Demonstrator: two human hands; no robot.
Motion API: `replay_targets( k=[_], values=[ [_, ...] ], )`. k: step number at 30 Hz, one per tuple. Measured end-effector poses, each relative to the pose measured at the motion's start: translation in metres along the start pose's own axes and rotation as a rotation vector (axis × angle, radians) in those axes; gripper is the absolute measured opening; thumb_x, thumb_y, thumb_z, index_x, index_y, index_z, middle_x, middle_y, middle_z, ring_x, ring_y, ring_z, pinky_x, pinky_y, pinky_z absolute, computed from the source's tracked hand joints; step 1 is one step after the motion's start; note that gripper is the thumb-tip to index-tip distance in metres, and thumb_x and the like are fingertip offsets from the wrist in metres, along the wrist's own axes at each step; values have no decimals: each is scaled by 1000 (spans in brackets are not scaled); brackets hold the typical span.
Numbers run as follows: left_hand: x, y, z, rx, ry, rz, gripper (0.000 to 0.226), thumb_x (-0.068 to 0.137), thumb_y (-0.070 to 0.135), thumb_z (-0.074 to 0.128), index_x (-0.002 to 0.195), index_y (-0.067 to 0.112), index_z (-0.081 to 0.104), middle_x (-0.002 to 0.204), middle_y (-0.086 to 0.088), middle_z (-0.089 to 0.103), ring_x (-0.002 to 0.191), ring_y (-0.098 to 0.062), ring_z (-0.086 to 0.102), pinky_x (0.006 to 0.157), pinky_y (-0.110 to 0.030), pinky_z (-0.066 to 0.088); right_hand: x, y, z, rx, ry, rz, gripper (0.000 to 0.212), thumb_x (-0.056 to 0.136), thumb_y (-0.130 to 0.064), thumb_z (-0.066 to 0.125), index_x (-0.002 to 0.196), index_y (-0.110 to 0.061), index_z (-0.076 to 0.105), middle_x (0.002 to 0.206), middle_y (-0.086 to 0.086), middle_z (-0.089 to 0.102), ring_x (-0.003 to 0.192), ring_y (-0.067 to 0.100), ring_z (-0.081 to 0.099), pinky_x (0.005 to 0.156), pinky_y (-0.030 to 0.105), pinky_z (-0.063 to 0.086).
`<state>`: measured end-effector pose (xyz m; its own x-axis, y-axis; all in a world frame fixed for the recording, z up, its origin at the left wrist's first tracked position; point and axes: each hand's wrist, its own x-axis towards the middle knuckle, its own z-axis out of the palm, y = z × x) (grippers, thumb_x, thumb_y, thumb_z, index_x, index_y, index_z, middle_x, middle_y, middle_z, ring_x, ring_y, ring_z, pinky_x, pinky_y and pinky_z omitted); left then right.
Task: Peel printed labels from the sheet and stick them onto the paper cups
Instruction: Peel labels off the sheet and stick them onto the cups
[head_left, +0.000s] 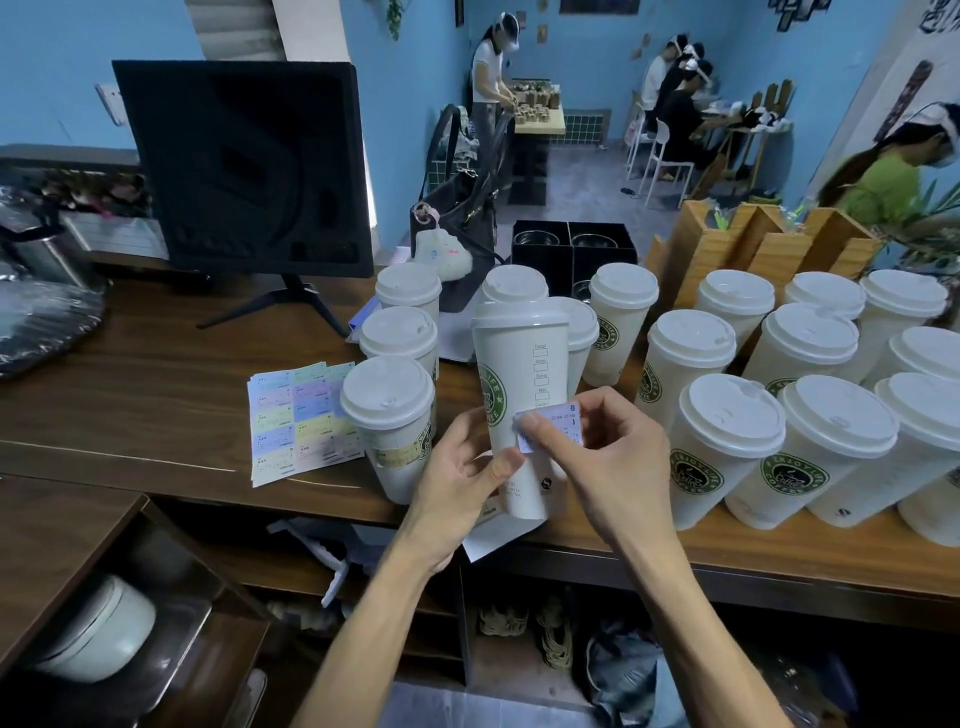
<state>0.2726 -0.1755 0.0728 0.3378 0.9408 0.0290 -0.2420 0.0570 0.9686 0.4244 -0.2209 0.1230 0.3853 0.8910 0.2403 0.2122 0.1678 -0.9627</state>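
White paper cup (519, 395) in the middle of the frame, lidded and lifted just above the front edge of the dark wooden desk (156, 395), gets its label: a worker's left hand (462, 467) wraps the lower body of the cup, thumb across its front, while the right hand (597, 447) pinches a pale lavender label (558, 418) between thumb and fingers and lays it on the cup's side, just right of the green logo. Both forearms rise from the bottom of the frame, wrists angled inward. Done well, the step likely means tacking one edge first and smoothing sideways with the thumb so the curved wall leaves no crease, with the left hand keeping the cup steady. The pastel label sheet (301, 421) lies flat on the desk at centre left, beside a cup already labelled (389, 415). More lidded cups (727, 431) crowd the right of the frame.
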Motion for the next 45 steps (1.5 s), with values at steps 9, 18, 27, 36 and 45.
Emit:
replay_targets(
  k=[9,18,27,36,45],
  values=[
    [-1,1,1,-14,-48,7,95,65,61,87,140,15,50,133,-6,70,125,-24,65,96,-33,56,2,7,-2,-85,-14,-16,66,62,-60,91,118,-41,61,98,-11,71,83,-1,66,72,15,53],
    [0,8,5,37,-69,-57,51,98,55,47,137,25,60,138,1,67,131,-19,60,111,-47,45,4,20,3,303,-102,100,59,85,-38,74,142,-32,60,123,-8,75,111,5,71,86,21,53],
    [9,1,25,266,130,35,73,74,88,60,128,39,61,120,10,75,114,-13,70,105,-53,51,0,30,3,276,-13,64,62,81,-40,76,140,-30,62,117,-7,76,101,5,73,79,19,57],
    [7,0,28,271,102,59,69,89,71,46,139,25,57,126,9,73,120,-11,67,107,-48,51,0,39,-4,229,-28,49,48,96,-31,64,144,-31,56,117,-25,73,103,0,71,82,17,55],
    [10,-4,31,237,129,87,76,83,77,62,139,26,60,129,7,72,119,-15,68,105,-52,52,-1,49,-4,154,-74,22,45,104,-42,44,149,-44,42,136,-38,57,130,-10,53,106,22,47]
  ],
)
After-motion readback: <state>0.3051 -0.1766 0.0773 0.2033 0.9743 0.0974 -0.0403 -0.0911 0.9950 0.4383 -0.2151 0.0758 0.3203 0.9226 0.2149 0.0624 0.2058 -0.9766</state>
